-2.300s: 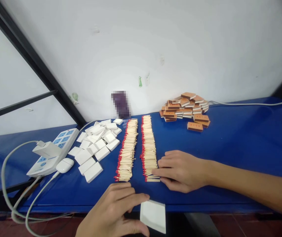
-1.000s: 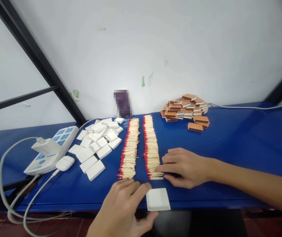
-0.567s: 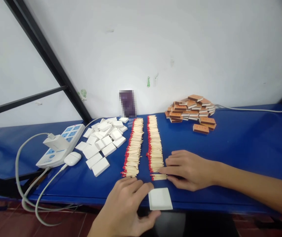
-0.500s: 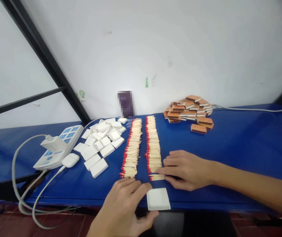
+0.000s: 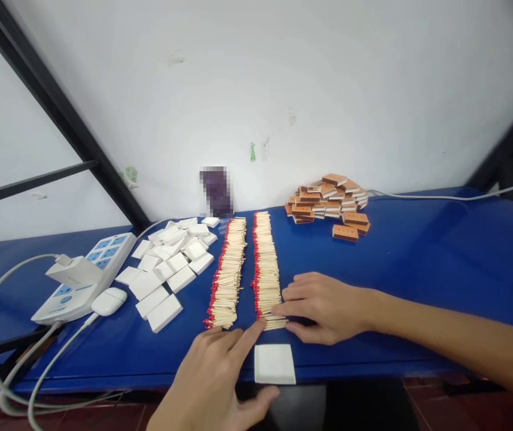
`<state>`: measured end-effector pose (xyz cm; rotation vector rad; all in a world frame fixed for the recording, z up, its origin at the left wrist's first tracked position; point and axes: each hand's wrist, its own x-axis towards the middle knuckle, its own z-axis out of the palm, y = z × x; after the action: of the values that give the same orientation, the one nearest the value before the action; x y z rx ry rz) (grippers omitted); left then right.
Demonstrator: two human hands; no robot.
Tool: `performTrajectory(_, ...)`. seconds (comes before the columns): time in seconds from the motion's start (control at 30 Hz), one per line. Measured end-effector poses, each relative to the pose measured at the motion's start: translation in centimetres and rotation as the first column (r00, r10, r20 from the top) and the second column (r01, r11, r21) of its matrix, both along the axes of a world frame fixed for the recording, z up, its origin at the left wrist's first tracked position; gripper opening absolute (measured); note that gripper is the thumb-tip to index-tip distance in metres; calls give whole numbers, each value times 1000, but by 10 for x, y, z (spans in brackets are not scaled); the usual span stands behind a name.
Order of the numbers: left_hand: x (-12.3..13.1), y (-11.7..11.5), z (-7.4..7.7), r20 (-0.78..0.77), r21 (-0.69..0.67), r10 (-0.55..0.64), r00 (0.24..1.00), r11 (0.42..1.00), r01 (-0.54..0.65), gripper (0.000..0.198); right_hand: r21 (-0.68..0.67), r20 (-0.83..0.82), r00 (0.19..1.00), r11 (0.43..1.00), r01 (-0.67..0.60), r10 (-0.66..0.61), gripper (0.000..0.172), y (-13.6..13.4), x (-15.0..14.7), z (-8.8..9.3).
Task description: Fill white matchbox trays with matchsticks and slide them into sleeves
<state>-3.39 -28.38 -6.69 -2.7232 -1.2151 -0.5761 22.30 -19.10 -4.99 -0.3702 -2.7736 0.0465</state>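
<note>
Two long rows of red-headed matches lie side by side on the blue table, a left row (image 5: 229, 272) and a right row (image 5: 266, 263). At the near end of the right row, a small bunch of matches (image 5: 276, 324) sits slightly apart. My right hand (image 5: 323, 308) has its thumb and index finger around the bunch's plain ends. From the other side, my left hand (image 5: 220, 371) touches the red heads with its outstretched index fingertip, its thumb spread wide. An open white matchbox tray (image 5: 275, 364) rests at the table's front edge, between thumb and index finger but not gripped.
White matchbox trays (image 5: 166, 263) are heaped on the left. Brown matchbox sleeves (image 5: 328, 200) are piled at the back right. A power strip (image 5: 85, 278) with a charger, an earbud case (image 5: 109, 301) and cables occupies the left end. A pixelated dark object (image 5: 217, 191) leans on the wall.
My left index finger has moved from the white tray's corner up to the match heads. My right hand stays at the matches. The view has turned slightly right.
</note>
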Motion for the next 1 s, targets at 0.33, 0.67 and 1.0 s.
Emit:
performTrajectory(0.33, -3, 1, 1, 128, 6, -61, 990, 998, 61, 52, -26, -73, 997, 999, -42, 40, 24, -3, 2, 1)
performTrajectory(0.67, -6, 1, -1, 138, -5, -78, 987, 997, 80, 37, -7, 19, 998, 998, -61, 61, 22, -2, 1, 3)
performTrajectory(1.0, -3, 3, 4, 152, 16, -79, 985, 997, 78, 29, -20, -9, 999, 999, -46, 46, 21, -2, -1, 3)
